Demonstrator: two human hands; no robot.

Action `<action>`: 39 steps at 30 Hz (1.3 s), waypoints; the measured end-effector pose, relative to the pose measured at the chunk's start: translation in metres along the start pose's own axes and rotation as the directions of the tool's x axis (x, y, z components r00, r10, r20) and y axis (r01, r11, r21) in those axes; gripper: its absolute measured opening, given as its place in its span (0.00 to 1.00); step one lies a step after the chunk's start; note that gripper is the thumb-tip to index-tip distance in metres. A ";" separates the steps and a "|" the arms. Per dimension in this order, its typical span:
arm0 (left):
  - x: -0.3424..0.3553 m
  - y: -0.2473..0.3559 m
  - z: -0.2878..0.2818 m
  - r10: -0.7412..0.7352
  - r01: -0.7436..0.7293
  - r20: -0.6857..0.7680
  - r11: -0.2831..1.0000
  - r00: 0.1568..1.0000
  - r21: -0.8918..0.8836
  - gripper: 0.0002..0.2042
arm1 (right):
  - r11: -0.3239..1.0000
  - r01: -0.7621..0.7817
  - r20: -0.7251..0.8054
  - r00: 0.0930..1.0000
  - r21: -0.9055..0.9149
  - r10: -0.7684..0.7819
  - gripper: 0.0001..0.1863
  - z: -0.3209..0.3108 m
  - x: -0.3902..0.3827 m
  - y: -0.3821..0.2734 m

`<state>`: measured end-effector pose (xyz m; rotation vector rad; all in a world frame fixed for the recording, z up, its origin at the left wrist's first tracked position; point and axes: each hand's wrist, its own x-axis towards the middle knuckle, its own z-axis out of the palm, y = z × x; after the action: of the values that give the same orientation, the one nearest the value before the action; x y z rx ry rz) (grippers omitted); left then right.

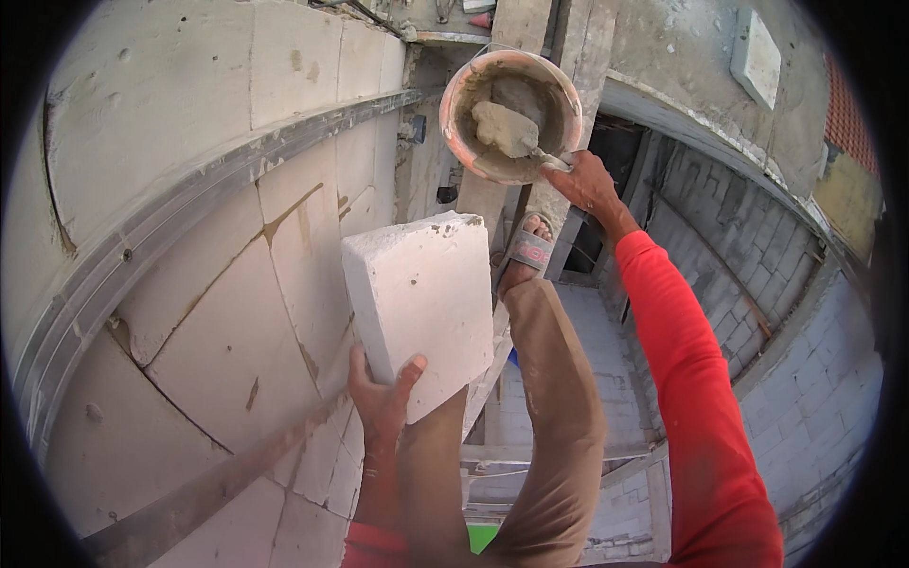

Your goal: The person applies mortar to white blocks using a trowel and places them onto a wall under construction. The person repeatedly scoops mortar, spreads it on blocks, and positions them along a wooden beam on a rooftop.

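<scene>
My left hand point(381, 393) grips the lower end of a white lightweight concrete block point(426, 293), thumb on its broad face and fingers around its left side. The block is held tilted above my left leg, next to the block wall. Farther off, my right hand point(584, 182) is closed around the handle of a trowel point(507, 130). Grey mortar covers the trowel's blade, which is over the inside of an orange mortar-smeared bucket point(568, 99). More wet mortar lies in the bucket, which stands on wooden planks.
A wall of large pale blocks point(218, 331) rises on my left, with a long metal straightedge point(218, 156) along it. My sandalled foot point(528, 246) rests on narrow planks point(568, 222). Right of them the space drops to a lower level. A white slab piece point(756, 59) lies on the concrete ledge.
</scene>
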<state>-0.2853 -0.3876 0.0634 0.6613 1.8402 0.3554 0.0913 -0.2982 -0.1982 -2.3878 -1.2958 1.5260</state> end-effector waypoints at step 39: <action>0.083 -0.037 0.117 -0.042 0.643 0.646 0.166 0.762 -0.748 0.35 | 0.977 0.212 -0.068 0.975 -0.010 -0.212 0.35 -0.151 -0.322 -0.129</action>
<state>-0.2067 -0.3765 -0.0619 -0.5882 0.8595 0.8070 0.0696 -0.3644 0.1734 -2.1970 -1.4824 1.3721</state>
